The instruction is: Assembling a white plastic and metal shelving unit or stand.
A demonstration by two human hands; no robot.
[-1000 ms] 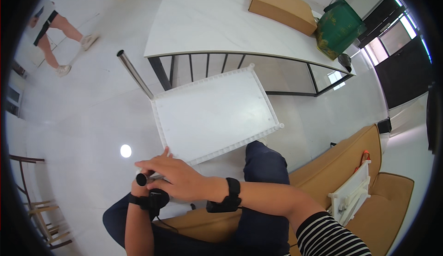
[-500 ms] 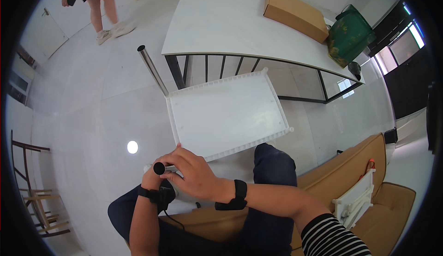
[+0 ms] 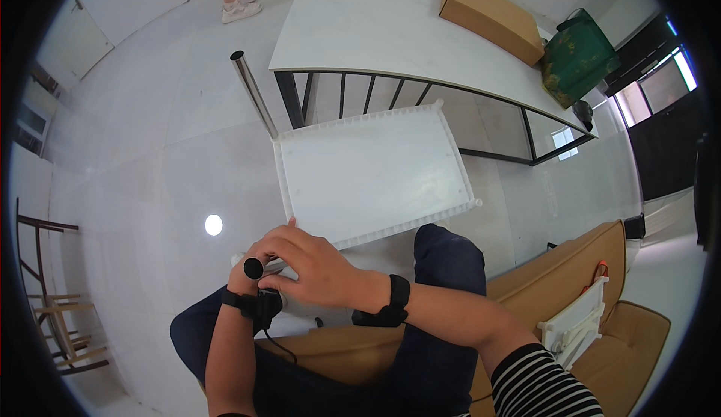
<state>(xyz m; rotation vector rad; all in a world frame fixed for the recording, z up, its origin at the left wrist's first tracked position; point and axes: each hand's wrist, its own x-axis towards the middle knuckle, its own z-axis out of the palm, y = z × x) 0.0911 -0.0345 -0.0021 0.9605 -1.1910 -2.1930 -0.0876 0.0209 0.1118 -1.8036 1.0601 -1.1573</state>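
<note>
A white plastic shelf panel (image 3: 375, 173) with a ribbed rim lies in front of me, and a shiny metal tube (image 3: 255, 94) stands up from its far left corner. At the near left corner, a second metal tube (image 3: 254, 268) points its dark round end toward me. My right hand (image 3: 312, 263) is closed round this near tube, thumb and fingers on either side. My left hand (image 3: 244, 273) is closed against the same tube from the left, its fingers partly hidden behind the tube and my right hand. Black straps with small devices circle both wrists.
Beyond the panel stands a white table (image 3: 360, 26) with black legs, carrying a cardboard box (image 3: 492, 19) and a green bag (image 3: 578, 60). White folded parts (image 3: 574, 323) lie on the tan sofa (image 3: 638, 334) at right. Wooden chairs (image 3: 64, 319) are at left; a person's legs (image 3: 236, 0) show far off.
The person in the background has stepped to the right and partly out of view. The view has tilted slightly. Both my hands stay on the near tube, with my right-hand grip slightly shifted.
</note>
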